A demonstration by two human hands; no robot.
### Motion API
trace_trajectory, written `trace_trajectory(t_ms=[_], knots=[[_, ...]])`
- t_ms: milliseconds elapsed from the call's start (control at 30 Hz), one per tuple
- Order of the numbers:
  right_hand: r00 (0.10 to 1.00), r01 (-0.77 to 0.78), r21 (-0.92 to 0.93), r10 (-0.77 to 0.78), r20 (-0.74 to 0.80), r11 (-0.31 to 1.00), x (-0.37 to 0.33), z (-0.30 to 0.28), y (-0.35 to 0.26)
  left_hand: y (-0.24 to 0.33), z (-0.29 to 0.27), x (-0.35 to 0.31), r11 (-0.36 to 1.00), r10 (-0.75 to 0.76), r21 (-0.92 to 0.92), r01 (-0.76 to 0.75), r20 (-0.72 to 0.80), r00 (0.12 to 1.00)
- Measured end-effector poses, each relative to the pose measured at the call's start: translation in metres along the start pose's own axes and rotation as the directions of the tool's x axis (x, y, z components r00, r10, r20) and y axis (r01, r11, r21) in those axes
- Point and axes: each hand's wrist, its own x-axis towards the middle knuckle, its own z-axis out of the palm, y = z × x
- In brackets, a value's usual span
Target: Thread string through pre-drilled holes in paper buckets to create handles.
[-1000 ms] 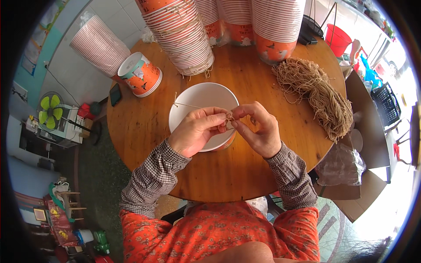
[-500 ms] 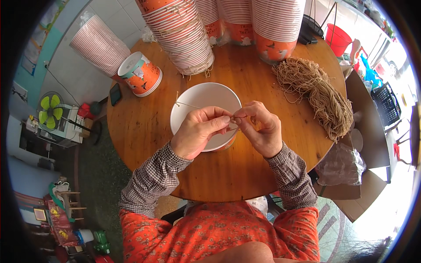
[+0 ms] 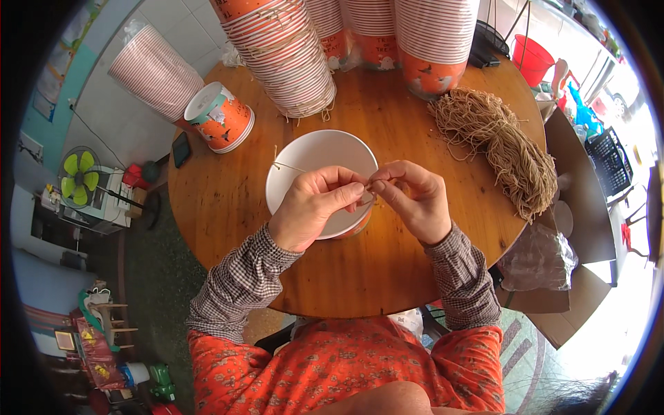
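A white-lined paper bucket [image 3: 297,149] stands open-side up on the round wooden table. A thin tan cord [image 3: 289,167] is knotted at its left rim and runs across the mouth toward my hands. Over the bucket's right side, my left hand [image 3: 315,206] pinches the cord between thumb and forefinger. My right hand [image 3: 415,202] pinches it too, its fingertips meeting those of the left. The cord's end and any knot between the fingertips are too small to make out.
A bundle of tan cords [image 3: 494,145] lies at the table's right. Tall bucket stacks [image 3: 280,62] line the far edge, with a single orange bucket [image 3: 220,117] and a phone [image 3: 181,150] at left. An open cardboard box [image 3: 584,207] stands beyond the right edge.
My right hand's fingers have shifted slightly and turned in at the cord. My left hand keeps its pinch, and the bucket stays in place.
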Motion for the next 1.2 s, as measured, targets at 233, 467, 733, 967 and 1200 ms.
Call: trace_trajectory(t_ms=[233,467,733,967,1200], knots=[[0.998,-0.068,0.154,0.065,0.023,0.986,0.003,-0.004,0.001,0.005,0.007,-0.003,0.955,0.104,0.285,-0.087,-0.045,0.994],[1.000,0.018,0.049,-0.018,-0.005,0.999,0.003,-0.002,-0.006,0.000,0.007,0.001,0.916,0.171,0.372,-0.153,-0.017,0.985],[0.999,0.021,0.120,-0.015,-0.051,0.993,0.004,-0.001,-0.001,-0.002,0.010,0.002,0.866,0.232,0.455,-0.205,-0.003,0.973],[0.992,0.029,-0.004,-0.029,-0.119,1.000,0.001,0.002,-0.001,0.005,0.019,-0.001,0.660,0.346,0.686,-0.306,0.085,0.935],[0.994,-0.050,0.197,0.067,-0.083,0.979,0.009,-0.003,-0.014,0.010,0.013,-0.007,0.468,0.587,0.760,-0.450,0.113,0.802]])
